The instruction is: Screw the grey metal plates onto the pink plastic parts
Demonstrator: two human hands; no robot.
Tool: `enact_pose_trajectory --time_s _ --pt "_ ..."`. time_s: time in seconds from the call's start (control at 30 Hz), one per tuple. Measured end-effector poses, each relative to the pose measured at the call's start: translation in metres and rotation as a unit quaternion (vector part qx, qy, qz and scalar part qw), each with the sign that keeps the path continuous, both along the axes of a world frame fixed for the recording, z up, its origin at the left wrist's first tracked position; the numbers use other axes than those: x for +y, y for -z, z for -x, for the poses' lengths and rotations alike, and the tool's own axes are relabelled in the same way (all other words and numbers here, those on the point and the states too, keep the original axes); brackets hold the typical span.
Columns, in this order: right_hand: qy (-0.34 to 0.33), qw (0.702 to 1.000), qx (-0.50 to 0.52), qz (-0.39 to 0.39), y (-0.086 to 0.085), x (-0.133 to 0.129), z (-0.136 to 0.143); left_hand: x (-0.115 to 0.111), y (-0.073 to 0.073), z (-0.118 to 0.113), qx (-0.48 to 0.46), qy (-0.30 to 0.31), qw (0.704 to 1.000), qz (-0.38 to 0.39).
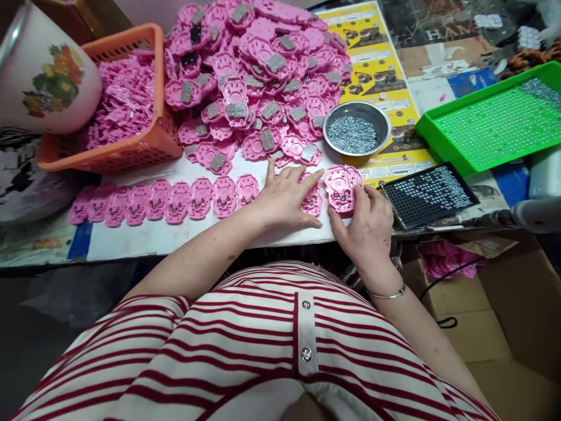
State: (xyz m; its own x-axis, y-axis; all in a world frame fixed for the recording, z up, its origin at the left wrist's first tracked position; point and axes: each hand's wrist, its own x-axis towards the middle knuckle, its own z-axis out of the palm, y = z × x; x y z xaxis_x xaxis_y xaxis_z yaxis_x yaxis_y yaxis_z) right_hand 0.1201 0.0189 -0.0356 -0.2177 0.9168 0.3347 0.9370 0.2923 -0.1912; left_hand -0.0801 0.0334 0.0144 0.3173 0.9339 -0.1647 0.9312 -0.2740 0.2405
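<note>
A row of pink plastic casings with small metal parts on them runs along the white sheet. Over the row's right end, my left hand lies with its fingers spread, partly covering a casing by its thumb and forefinger. My right hand grips the edge of the last pink casing between thumb and fingers. Behind my hands rises a big heap of pink casings, many with grey metal plates. A metal bowl of small screws sits beyond my right hand.
An orange basket of small pink parts and a white fruit-patterned container stand at left. At right lie a black perforated tray with screws, a green tray and a screwdriver tool. A cardboard box is below the table.
</note>
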Motion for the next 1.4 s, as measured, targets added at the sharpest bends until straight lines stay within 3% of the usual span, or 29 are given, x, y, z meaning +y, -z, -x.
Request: enact_pose_trajectory --time_s 0.27,0.43,0.53,0.63,0.83,1.0,1.4 --pt "-0.039 0.998 -0.004 -0.04 0.003 -0.014 0.016 -0.011 -0.001 0.023 0.037 -0.002 0.999 0.007" --pt "-0.053 0.995 0.015 -0.08 0.003 -0.016 0.002 -0.016 -0.005 0.028 0.033 0.02 0.999 0.024" --pt "-0.024 0.994 -0.001 -0.111 0.004 -0.015 -0.017 -0.012 -0.01 0.016 0.006 0.033 0.999 0.027" --pt "-0.013 0.996 -0.015 -0.09 0.003 -0.013 -0.028 0.001 -0.014 -0.007 -0.017 0.043 0.999 0.02" --pt "-0.016 0.998 -0.043 -0.044 -0.001 -0.01 -0.016 0.033 -0.013 -0.047 -0.034 0.079 0.996 0.027" --pt "-0.001 0.998 -0.048 -0.029 -0.007 -0.008 -0.014 0.041 -0.007 -0.047 -0.047 0.066 0.997 0.009" --pt "-0.013 0.999 -0.045 0.023 -0.014 -0.002 -0.022 0.034 -0.003 -0.056 -0.057 0.038 0.997 -0.033"
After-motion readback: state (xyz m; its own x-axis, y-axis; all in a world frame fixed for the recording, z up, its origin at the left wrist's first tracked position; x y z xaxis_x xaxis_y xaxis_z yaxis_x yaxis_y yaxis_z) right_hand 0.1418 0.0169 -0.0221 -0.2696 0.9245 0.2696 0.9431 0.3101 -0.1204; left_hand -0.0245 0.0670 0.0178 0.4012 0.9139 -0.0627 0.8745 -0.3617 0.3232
